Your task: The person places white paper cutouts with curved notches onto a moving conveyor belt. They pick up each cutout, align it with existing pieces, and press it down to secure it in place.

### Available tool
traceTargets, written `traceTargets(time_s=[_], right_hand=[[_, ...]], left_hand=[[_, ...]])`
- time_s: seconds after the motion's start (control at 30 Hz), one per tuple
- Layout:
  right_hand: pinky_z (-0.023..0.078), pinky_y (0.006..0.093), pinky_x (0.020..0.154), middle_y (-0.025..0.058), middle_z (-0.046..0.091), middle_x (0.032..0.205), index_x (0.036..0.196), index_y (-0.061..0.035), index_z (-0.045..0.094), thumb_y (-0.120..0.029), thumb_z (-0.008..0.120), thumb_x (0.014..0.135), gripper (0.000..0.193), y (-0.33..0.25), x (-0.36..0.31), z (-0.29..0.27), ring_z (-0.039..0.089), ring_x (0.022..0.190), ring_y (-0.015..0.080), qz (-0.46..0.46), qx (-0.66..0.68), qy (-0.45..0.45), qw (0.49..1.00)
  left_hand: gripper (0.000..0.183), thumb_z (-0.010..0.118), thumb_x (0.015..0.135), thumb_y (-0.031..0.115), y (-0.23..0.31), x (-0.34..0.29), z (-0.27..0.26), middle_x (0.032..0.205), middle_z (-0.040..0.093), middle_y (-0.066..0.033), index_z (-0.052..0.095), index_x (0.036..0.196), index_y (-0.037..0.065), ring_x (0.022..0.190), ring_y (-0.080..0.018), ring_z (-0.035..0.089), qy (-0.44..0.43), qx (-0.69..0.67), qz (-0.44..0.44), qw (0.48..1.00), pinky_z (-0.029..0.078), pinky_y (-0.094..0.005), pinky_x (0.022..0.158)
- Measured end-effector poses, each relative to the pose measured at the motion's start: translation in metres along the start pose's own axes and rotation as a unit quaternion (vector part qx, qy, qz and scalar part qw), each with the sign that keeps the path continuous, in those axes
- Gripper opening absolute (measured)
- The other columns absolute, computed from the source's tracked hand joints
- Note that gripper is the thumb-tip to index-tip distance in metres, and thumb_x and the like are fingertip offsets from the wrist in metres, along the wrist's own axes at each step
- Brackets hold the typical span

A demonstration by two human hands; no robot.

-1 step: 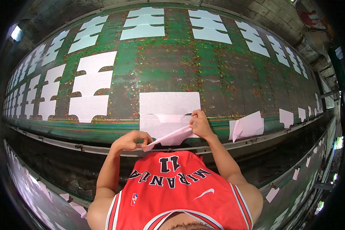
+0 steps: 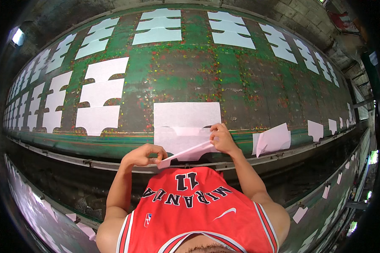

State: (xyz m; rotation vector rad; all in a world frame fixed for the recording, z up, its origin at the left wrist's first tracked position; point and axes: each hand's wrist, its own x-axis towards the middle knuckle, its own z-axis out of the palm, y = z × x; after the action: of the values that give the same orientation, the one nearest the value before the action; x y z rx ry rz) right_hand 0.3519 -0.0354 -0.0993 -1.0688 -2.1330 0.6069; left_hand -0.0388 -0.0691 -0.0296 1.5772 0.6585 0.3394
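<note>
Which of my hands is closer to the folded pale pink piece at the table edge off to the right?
Right. Your right hand is left of the folded pale pink piece, apart from it; your left hand is farther left, beyond the right one.

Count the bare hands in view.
2: the left hand pinches the left end of the pink sheet; the right hand holds it near its right end. Neither is hidden.
</note>
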Motion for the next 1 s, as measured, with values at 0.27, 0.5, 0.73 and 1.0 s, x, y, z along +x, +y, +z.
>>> traceTargets(time_s=[0.27, 0.5, 0.73, 1.0], right_hand=[[0.050, 0.0301, 0.073, 0.0048, 0.070, 0.082, 0.090, 0.0013, 0.069, -0.011, 0.072, 0.087, 0.013, -0.003, 0.044, -0.072, 0.062, 0.079, 0.0105, 0.182, 0.209, -0.042, 0.960], [0.052, 0.0346, 0.080, 0.0124, 0.073, 0.095, 0.104, 0.0009, 0.068, -0.007, 0.066, 0.092, 0.014, 0.087, 0.122, -0.026, 0.069, 0.090, 0.0231, 0.214, 0.082, 0.112, 0.967], [0.053, 0.0453, 0.082, 0.0195, 0.071, 0.102, 0.113, -0.0016, 0.064, -0.010, 0.065, 0.094, 0.021, 0.151, 0.163, 0.023, 0.069, 0.096, 0.0375, 0.227, -0.001, 0.189, 0.955], [0.053, 0.0497, 0.081, 0.0217, 0.070, 0.105, 0.117, -0.0038, 0.062, -0.015, 0.063, 0.097, 0.023, 0.173, 0.194, 0.024, 0.067, 0.097, 0.0415, 0.233, -0.059, 0.180, 0.954]], left_hand=[[0.009, 0.065, 0.095, 0.007, 0.028, 0.018, -0.068, 0.087, 0.064, -0.0033, 0.061, 0.093, 0.000, 0.086, -0.0124, 0.056, 0.174, -0.008, -0.072, 0.982, 0.047, -0.0294, 0.080], [0.013, 0.064, 0.093, 0.003, -0.042, 0.112, -0.149, 0.087, 0.063, -0.0062, 0.059, 0.104, -0.002, 0.080, -0.0146, 0.057, 0.347, 0.162, -0.094, 0.919, 0.048, -0.0306, 0.072], [0.028, 0.058, 0.091, 0.001, -0.101, 0.182, -0.199, 0.094, 0.069, -0.0249, 0.054, 0.119, -0.002, 0.091, -0.0431, 0.067, 0.435, 0.257, -0.063, 0.861, 0.051, -0.0481, 0.079], [0.032, 0.057, 0.090, 0.000, -0.111, 0.202, -0.227, 0.094, 0.070, -0.0243, 0.054, 0.122, 0.000, 0.092, -0.0440, 0.067, 0.435, 0.341, -0.089, 0.829, 0.051, -0.0519, 0.081]])
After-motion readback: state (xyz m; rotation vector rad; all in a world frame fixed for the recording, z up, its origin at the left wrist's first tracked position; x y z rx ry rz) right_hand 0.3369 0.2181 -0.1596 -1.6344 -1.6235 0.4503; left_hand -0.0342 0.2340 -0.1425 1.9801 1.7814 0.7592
